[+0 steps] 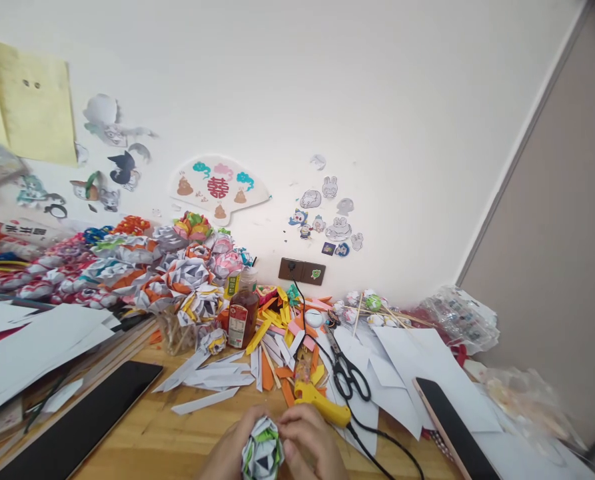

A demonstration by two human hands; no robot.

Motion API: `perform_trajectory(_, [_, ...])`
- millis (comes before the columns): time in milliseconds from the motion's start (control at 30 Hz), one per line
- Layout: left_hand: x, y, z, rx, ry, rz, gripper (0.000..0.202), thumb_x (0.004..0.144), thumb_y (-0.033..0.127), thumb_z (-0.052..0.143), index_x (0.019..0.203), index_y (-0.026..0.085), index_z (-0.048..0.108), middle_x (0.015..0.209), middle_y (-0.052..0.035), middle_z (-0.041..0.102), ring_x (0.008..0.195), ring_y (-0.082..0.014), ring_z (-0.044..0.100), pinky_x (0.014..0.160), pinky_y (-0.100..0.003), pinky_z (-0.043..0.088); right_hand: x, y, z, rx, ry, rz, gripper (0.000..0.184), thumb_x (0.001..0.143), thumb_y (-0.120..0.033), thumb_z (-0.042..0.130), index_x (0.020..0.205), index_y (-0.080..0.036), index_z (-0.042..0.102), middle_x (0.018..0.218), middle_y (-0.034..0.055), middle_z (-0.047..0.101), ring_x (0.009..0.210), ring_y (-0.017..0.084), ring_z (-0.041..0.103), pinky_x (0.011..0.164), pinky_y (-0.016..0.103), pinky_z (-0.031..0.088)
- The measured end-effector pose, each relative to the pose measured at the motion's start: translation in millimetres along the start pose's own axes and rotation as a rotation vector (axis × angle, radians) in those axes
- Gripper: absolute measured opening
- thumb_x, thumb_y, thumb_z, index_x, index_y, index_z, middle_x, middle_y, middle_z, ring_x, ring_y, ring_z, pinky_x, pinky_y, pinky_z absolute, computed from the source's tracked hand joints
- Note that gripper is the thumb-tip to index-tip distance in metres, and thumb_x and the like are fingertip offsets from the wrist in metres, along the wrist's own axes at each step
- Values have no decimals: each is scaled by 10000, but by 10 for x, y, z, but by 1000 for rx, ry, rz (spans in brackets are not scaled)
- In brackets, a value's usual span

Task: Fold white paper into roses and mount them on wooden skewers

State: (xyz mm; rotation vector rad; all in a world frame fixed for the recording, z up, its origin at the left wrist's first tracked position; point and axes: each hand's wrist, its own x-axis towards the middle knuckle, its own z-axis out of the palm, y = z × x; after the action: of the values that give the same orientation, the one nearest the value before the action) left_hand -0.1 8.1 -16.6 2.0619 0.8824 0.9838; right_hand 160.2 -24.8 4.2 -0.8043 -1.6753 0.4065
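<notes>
At the bottom centre a folded paper flower, white with green and black parts, sits between my two hands. My left hand wraps around its left side, with the lower part of the hand cut off by the frame. On the flower's right edge, the curled fingers of my right hand press against the paper. A yellow glue gun lies just beyond my right hand. Black-handled scissors rest on white paper behind it. Strips of folded white paper are scattered past my left hand.
Finished paper flowers pile up against the wall at left. A brown bottle stands mid-table beside orange and yellow paper pieces. A dark tablet-like device lies left, a phone right. A black cord runs to the wall socket.
</notes>
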Motion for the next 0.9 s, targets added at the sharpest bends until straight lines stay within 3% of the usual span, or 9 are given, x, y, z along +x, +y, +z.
perform_trajectory(133, [27, 46, -26, -87, -15, 32, 554, 615, 88, 548, 1124, 231, 384, 949, -35, 653, 840, -213, 637, 733, -262, 485, -22, 0, 12, -46, 27, 21, 346, 900, -466, 411, 1002, -245, 657, 866, 85, 661, 765, 216, 607, 691, 332, 485])
perform_trajectory(333, [12, 50, -21, -47, 39, 14, 401, 585, 121, 564, 960, 221, 463, 797, 3, 609, 710, -188, 581, 644, -256, 461, -25, 27, 4, 18, 11, -35, 304, 899, -442, 430, 984, -266, 663, 853, 71, 658, 801, 219, 615, 708, 330, 492])
perform_trajectory(467, [21, 83, -46, -176, 3, -28, 485, 620, 133, 594, 1065, 232, 428, 935, -30, 637, 865, -226, 606, 752, -283, 476, -20, 48, -9, 47, 53, 45, 318, 893, -465, 435, 1048, -265, 628, 894, 66, 659, 756, 199, 606, 681, 307, 496])
perform_trajectory(567, [28, 135, -87, -233, 45, -73, 549, 644, 154, 622, 1137, 240, 397, 1103, -61, 609, 1018, -250, 577, 874, -310, 444, -22, 66, -18, 26, 94, 88, 324, 896, -479, 426, 1044, -263, 616, 877, 58, 666, 756, 196, 614, 689, 295, 491])
perform_trajectory(900, [17, 116, -114, -306, 55, -120, 546, 676, 296, 668, 1126, 244, 364, 1025, -54, 613, 1002, -274, 572, 836, -336, 445, -112, 230, 70, -16, 108, 278, 344, 807, -518, 542, 918, -218, 669, 852, 83, 708, 771, 227, 661, 712, 314, 516])
